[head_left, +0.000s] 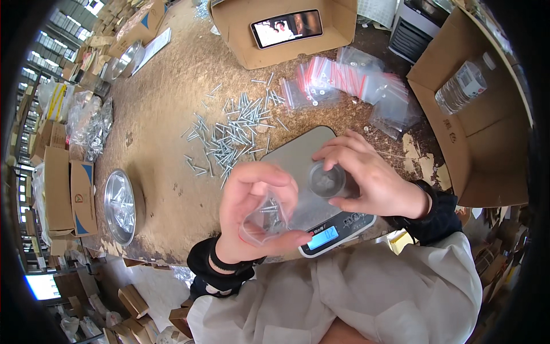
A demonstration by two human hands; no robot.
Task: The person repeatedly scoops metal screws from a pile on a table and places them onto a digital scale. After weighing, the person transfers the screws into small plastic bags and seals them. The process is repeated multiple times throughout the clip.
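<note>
Both hands are busy over the near edge of the brown chipboard table (166,114): the left hand (252,212) pinches a small clear plastic bag (264,221) between thumb and fingers, a few short screws showing inside it, held with its mouth turned up toward the other hand, which looks like a way of keeping the screws settled at the bottom. Right beside it, the right hand (366,178) is curled around a small round clear plastic cup (326,180), fingers and thumb on its rim, held just over the grey platform of the flat digital kitchen scale (298,157); whether the cup touches the platform is hard to tell. That scale sits at the near edge with its lit blue display facing the person, easy to read under the hands. Beyond it a loose scatter of silver screws (235,135) spreads across the middle of the table, within reach. Toward the far right lies a heap of empty clear zip bags with red strips (344,83), and at the far edge a phone playing video (286,27) leans on an open cardboard box (240,34). A shallow metal dish (120,206) sits at the near left edge, and another open carton holding a water bottle (464,86) stands at the right edge. Nothing crowds the hands; the scattered screws lie closest.
</note>
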